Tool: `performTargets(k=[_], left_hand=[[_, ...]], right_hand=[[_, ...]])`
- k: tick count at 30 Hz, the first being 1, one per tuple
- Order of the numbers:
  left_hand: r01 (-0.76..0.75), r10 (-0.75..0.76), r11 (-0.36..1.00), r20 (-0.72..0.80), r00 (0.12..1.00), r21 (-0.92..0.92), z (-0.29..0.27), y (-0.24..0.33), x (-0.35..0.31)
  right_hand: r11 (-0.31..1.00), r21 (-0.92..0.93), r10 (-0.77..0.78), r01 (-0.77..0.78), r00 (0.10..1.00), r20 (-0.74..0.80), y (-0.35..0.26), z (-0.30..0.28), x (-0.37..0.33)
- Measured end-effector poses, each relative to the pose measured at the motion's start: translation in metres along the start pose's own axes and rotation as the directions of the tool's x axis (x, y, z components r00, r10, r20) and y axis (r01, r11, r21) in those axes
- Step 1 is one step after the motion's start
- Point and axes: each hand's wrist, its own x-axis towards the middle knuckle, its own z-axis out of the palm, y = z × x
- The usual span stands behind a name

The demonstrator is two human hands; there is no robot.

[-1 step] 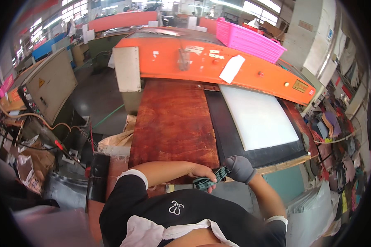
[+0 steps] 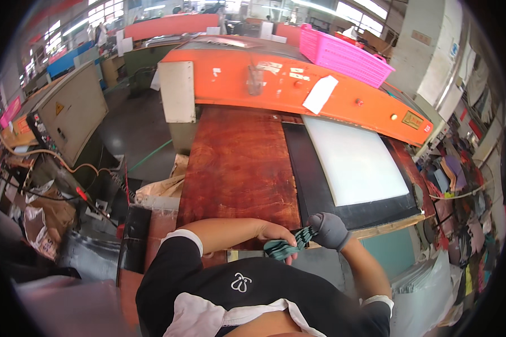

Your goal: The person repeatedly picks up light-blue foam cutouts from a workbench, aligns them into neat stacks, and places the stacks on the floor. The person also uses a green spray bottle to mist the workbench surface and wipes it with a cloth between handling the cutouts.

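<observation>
A small bundle of dark green, flat cut pieces [image 2: 276, 249] is held between my hands, in front of my chest at the table's near edge. My bare left hand [image 2: 281, 233] closes round its left end, thumb and fingers on either side. On its right end my right hand [image 2: 330, 231], in a grey glove, is closed with the fingers curled in. The pieces look layered and slightly fanned; their material and exact shape are too small to make out. Beyond my hands lies a reddish-brown board [image 2: 239, 168], with a white slab [image 2: 357, 163] on a black mat [image 2: 312, 180] to its right.
An orange machine beam [image 2: 230, 76] spans the table's far side, with a pink basket [image 2: 346, 56] on top. A grey cabinet [image 2: 70, 106] stands at left, near brown paper bags [image 2: 45, 224]. Clear plastic sheets [image 2: 424, 289] are at lower right; many coloured pieces [image 2: 452, 168] hang beyond.
The whole view has shifted very slightly. Both hands keep the same hold on the green pieces.
</observation>
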Motion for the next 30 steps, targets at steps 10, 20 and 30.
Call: performTargets(k=[10,20,30], left_hand=[[-0.124,0.183,0.924,0.133,0.974,-0.363,0.002,-0.018,0.020],[-0.372,0.347,0.893,-0.139,0.928,-0.253,0.020,-0.006,0.024],[-0.724,0.642,0.653,-0.344,0.685,-0.223,-0.042,-0.017,-0.016]], right_hand=[[0.982,-0.163,-0.068,0.097,0.982,0.177,0.002,-0.007,0.016],[0.971,-0.239,-0.023,-0.020,0.984,-0.178,0.022,0.000,0.005],[0.625,0.501,0.763,-0.598,0.603,-0.232,0.053,0.069,-0.053]])
